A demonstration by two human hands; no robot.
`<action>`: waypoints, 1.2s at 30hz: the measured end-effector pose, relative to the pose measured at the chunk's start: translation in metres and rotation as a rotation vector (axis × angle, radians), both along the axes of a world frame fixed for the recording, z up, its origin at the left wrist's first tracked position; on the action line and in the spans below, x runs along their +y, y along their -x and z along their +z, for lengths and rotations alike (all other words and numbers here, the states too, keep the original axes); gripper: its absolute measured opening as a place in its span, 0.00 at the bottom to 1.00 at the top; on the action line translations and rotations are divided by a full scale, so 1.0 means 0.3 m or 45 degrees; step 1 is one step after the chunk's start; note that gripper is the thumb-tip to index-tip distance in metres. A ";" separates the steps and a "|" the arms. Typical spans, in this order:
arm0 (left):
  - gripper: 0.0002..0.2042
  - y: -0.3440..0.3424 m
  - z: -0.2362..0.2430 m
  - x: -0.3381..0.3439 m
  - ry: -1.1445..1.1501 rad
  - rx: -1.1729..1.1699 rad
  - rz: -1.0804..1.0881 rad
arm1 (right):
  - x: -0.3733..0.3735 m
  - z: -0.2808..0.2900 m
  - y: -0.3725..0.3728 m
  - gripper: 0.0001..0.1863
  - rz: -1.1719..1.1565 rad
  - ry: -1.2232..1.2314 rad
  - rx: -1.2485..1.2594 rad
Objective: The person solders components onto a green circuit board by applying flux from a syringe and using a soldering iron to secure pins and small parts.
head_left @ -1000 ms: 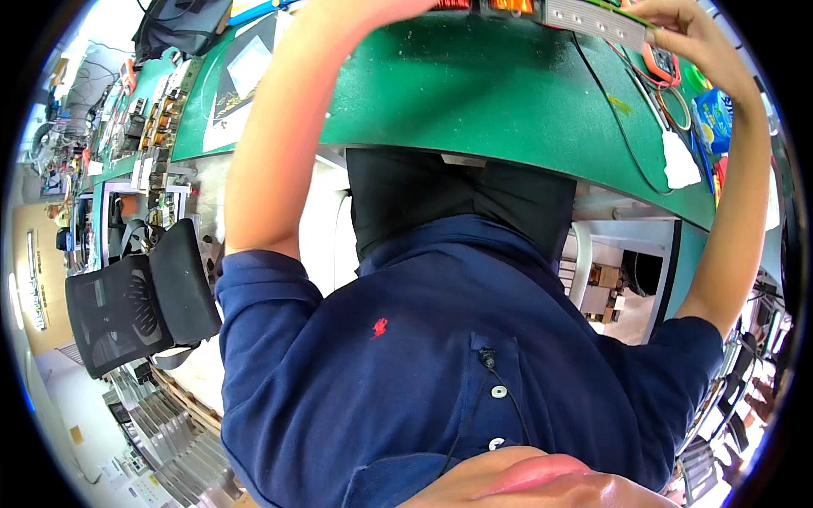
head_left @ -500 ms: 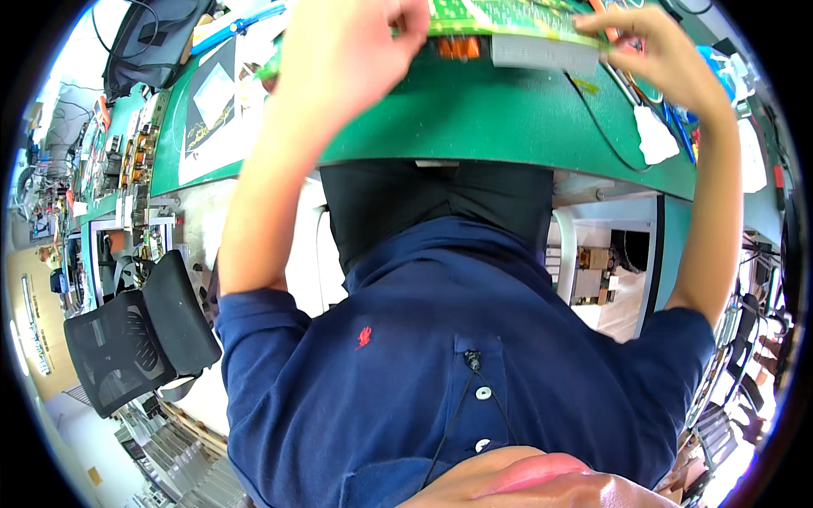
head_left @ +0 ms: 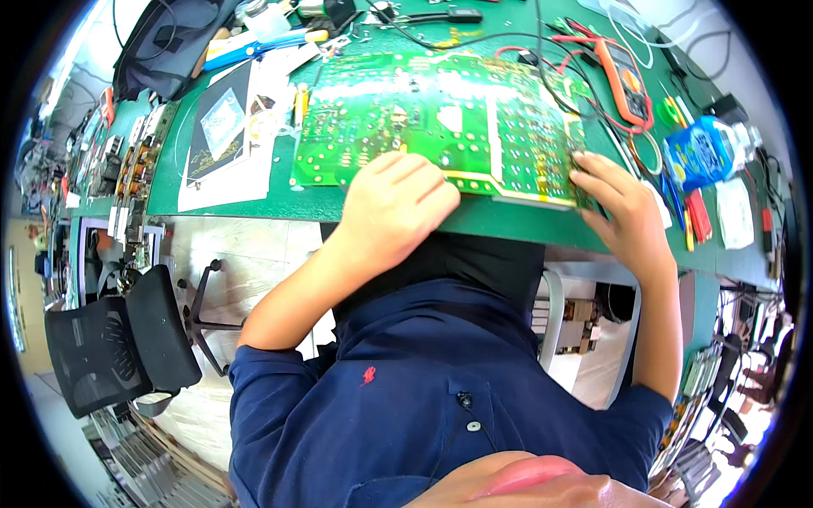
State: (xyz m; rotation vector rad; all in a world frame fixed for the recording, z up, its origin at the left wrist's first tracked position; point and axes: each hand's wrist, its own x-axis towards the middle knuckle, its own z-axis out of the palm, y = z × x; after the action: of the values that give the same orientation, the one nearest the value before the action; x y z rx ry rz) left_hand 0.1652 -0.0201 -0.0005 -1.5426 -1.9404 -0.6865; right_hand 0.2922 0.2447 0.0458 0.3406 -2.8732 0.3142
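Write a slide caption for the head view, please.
Left grip and right grip at a green circuit board, multimeter nearby.

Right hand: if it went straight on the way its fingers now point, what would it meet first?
The green printed circuit board, at its right end. The right hand points leftward and somewhat forward at it, and its fingertips seem to touch it, though depth is unclear.

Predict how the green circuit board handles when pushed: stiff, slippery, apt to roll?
The green circuit board is probably stiff: its broad sheet shows no obvious bend. Many solder points suggest a rough face. Wide and flat, it seems unlikely to roll.
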 end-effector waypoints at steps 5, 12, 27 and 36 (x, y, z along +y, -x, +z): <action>0.05 0.013 -0.006 -0.013 -0.036 -0.112 -0.002 | 0.012 0.050 0.075 0.21 -0.021 0.245 -0.095; 0.10 0.094 0.046 -0.223 -0.372 -0.396 0.188 | 0.070 0.005 0.280 0.15 -0.326 0.247 -0.004; 0.05 0.284 -0.115 -0.470 -0.496 -0.568 0.777 | 0.240 -0.044 0.431 0.12 -0.446 0.211 -0.154; 0.05 0.258 -0.082 -0.493 -0.502 -0.671 0.766 | 0.282 -0.026 0.309 0.25 -0.461 0.375 -0.389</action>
State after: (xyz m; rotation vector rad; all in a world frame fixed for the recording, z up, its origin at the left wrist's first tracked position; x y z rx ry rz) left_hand 0.0879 -0.1681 -0.0249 -0.5155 -2.2925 -1.1800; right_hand 0.1995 0.3293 0.0381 -0.3027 -3.0340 0.7627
